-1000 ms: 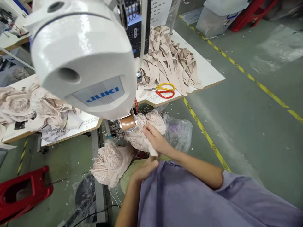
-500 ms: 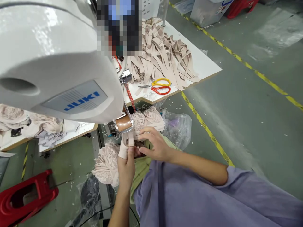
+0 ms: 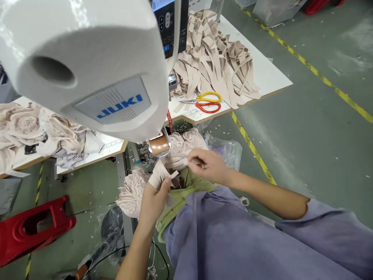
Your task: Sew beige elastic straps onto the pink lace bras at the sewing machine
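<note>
1. A beige cloth strip (image 3: 160, 173) is held by the left hand (image 3: 154, 196), below the front end of the white JUKI sewing machine (image 3: 96, 93). It is clamped between thumb and fingers, and a narrow end pokes out to the right.
2. The right hand (image 3: 211, 167) is held beside the lace bra cups (image 3: 190, 142), with its fingers curled. Whether anything is pinched there cannot be told.
3. The strip could be twisted or dropped if the thumb's grip were made loose, because the cloth looks soft and thin.
4. The wrong piece could be grabbed, since nearly the same colour is shared by the strip, the cups and the lace pile (image 3: 132, 192) near the left hand.
5. Fingers could be hurt if the machine were started with a hand too close. The needle cannot be seen.
6. The scissors (image 3: 198, 102) could be knocked down by a bumped arm, as they are laid near the edge of the white table (image 3: 272, 79).
7. Something purple is kept in the clear plastic bag (image 3: 234, 153), just behind the cups.
8. Something dark is covered by see-through plastic (image 3: 112, 225) on the floor at the lower left.
9. A pale plastic bin (image 3: 274, 13) is cut off at the top, so what is in it cannot be told.
</note>
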### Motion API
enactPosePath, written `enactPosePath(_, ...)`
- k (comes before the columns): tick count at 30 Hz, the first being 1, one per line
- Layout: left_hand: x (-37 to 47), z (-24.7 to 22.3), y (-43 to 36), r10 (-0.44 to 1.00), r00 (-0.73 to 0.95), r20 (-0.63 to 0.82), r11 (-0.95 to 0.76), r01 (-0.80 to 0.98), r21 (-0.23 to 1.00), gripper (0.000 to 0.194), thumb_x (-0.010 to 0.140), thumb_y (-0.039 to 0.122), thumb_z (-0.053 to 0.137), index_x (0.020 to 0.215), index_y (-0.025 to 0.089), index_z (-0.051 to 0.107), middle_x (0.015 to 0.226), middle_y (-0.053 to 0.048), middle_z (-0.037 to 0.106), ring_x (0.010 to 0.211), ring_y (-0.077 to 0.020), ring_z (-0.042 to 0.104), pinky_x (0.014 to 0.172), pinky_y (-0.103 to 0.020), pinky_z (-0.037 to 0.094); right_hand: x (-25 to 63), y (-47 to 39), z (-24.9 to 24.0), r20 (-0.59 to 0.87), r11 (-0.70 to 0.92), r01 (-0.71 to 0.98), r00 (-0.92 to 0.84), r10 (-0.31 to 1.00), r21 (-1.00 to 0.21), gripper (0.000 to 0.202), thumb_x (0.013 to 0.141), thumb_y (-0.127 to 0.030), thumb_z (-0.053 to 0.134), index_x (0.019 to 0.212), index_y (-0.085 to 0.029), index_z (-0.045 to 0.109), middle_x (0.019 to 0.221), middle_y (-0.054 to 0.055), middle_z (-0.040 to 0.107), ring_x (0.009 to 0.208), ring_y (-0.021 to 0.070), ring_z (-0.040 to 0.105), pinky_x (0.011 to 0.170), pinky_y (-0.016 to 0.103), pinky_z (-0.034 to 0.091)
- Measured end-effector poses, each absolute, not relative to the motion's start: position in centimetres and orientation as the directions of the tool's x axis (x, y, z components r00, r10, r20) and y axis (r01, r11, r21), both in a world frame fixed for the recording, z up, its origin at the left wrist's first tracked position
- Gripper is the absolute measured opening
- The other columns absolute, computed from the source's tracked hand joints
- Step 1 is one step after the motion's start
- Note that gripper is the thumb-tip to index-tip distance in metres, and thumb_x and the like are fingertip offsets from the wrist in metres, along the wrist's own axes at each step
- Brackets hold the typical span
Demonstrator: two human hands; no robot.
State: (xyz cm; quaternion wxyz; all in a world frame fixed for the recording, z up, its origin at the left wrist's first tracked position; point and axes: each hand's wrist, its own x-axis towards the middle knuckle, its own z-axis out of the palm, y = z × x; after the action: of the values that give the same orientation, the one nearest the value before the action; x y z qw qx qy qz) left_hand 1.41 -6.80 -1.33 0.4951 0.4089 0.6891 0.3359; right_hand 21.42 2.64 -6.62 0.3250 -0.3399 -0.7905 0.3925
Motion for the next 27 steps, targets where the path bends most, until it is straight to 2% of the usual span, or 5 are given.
enactPosePath(6,2.9,-1.3,-6.4,0.829,-0.343,-0.442,0.446,-0.072,0.892,0.028,0.087,0.041,0.067,0.084,0.014,0.073,0.069,0.001,0.062,0.057,-0.0076,0.043,0.056,-0.019,0.037,20.7,1.3,-5.9,0.36,0.533,0.23,-0.521,0.774,-0.814,0.012,0.093,-0.016,0.056,0.095,-0.022,0.066,0.086,0.002,0.07,0.076,0.013,0.062,0.069,0.025,0.047)
enactPosePath(12,4.7,-2.6,-6.3,0.861,-0.387,-0.331,0.273,-0.197,0.942,0.027,0.085,0.039,0.07,0.1,0.017,0.075,0.086,-0.004,0.074,0.083,-0.0161,0.068,0.079,-0.025,0.053,18.5,0.2,-5.3,0.442,0.581,0.201,-0.471,0.763,-0.789,0.012,0.096,-0.023,0.056,0.099,-0.021,0.068,0.089,0.004,0.071,0.079,0.0146,0.065,0.07,0.027,0.05)
enactPosePath(19,5.0,-2.6,-6.4,0.89,-0.367,-0.27,0.268,-0.056,0.962,0.029,0.089,0.032,0.066,0.113,0.018,0.074,0.117,-0.007,0.074,0.116,-0.0231,0.065,0.102,-0.034,0.049,18.7,1.0,-5.6,0.191,0.359,0.251,-0.512,0.837,-0.899,0.011,0.093,-0.027,0.059,0.094,-0.021,0.069,0.086,0.003,0.068,0.071,0.0129,0.057,0.067,0.025,0.044)
enactPosePath(23,4.2,-2.7,-6.5,0.921,-0.313,-0.233,0.264,0.062,0.962,0.029,0.084,0.032,0.071,0.108,0.016,0.076,0.105,-0.006,0.077,0.105,-0.0238,0.069,0.093,-0.033,0.054,19.3,2.1,-5.4,0.069,0.266,0.225,-0.627,0.776,-0.938,0.003,0.081,-0.017,0.064,0.082,-0.019,0.066,0.076,-0.002,0.06,0.064,0.0097,0.05,0.061,0.022,0.038)
enactPosePath(27,3.8,-3.4,-6.9,0.93,-0.314,-0.19,0.234,0.109,0.966,0.021,0.079,0.032,0.076,0.09,0.014,0.079,0.072,-0.003,0.074,0.069,-0.0173,0.067,0.065,-0.026,0.055,19.8,3.1,-5.0,0.065,0.274,0.167,-0.736,0.673,-0.947,0.011,0.072,-0.01,0.062,0.079,-0.019,0.061,0.072,-0.005,0.056,0.06,0.0078,0.044,0.056,0.02,0.032)
